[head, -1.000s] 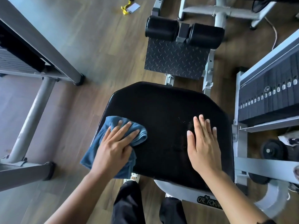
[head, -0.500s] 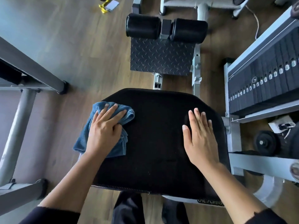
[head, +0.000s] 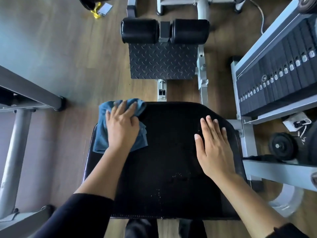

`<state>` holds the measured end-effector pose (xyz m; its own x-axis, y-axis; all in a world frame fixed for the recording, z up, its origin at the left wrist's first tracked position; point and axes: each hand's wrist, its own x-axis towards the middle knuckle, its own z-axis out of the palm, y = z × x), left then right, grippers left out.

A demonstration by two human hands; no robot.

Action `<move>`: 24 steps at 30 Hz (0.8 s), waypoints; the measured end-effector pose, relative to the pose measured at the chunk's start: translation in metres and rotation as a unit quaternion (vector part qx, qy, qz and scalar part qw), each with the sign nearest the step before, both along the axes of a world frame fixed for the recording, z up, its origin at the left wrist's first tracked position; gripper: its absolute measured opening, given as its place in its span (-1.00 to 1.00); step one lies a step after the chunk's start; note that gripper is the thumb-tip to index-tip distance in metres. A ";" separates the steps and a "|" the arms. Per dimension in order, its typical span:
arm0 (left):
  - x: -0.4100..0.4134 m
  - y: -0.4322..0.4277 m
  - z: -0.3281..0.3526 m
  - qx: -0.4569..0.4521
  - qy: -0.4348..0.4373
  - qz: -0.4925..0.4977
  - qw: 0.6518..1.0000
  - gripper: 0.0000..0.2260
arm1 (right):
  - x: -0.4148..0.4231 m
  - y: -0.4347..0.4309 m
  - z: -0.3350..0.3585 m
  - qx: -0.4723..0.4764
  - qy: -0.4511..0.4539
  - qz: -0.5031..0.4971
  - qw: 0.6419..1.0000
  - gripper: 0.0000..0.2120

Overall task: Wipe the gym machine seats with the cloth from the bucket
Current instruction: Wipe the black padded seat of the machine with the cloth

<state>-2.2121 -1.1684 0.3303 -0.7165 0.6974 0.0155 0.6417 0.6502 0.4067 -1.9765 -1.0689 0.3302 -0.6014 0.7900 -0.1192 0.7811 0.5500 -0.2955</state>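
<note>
seat wipe – status at time of inspection

the black padded seat (head: 164,160) fills the centre of the head view, with both bare hands on its top surface. the blue cloth (head: 101,134) lies crumpled on the seat's far left corner. part of it hangs past the left edge of the pad, over the wooden floor (head: 77,57).

left hand (head: 121,129): laid palm down on the cloth. its fingers (head: 122,107) are straight and slightly spread, pressing the fabric flat against the pad and reaching to the seat's far edge.

right hand (head: 214,146): flat on the bare pad near the right edge, well apart from the cloth. its fingers (head: 213,124) are held close together and the thumb is angled out to the left – it holds nothing.

a scatter of small pale specks (head: 178,176) shows on the pad toward the near edge, between the two forearms. what they are cannot be told.

surroundings: a checkered foot plate (head: 163,64) sits beyond the seat with two black roller pads (head: 140,30) at its far side. a weight stack (head: 277,74) stands to the right, with a small black weight plate (head: 282,146) below it. a grey tubular frame (head: 15,152) stands at left, and a yellow-strapped tag (head: 99,10) lies on the floor at the far left.
</note>
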 end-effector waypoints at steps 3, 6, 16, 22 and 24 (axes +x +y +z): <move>0.019 -0.007 -0.001 0.017 -0.019 -0.143 0.989 -0.57 | -0.001 -0.001 0.001 -0.002 0.005 -0.007 1.000 -0.41; 0.010 -0.036 -0.003 0.029 -0.001 -0.149 0.988 -0.57 | 0.002 0.002 0.004 -0.003 0.013 -0.021 1.000 -0.41; 0.026 -0.004 -0.002 0.016 -0.019 -0.199 0.980 -0.55 | 0.017 0.003 0.004 -0.016 0.018 -0.030 0.999 -0.42; -0.009 -0.019 -0.005 0.030 0.011 -0.011 0.999 -0.58 | 0.018 0.002 0.003 -0.014 0.018 -0.016 1.000 -0.42; 0.003 -0.005 -0.001 0.024 -0.005 -0.019 1.000 -0.58 | 0.015 0.000 0.001 -0.010 0.019 -0.020 1.000 -0.42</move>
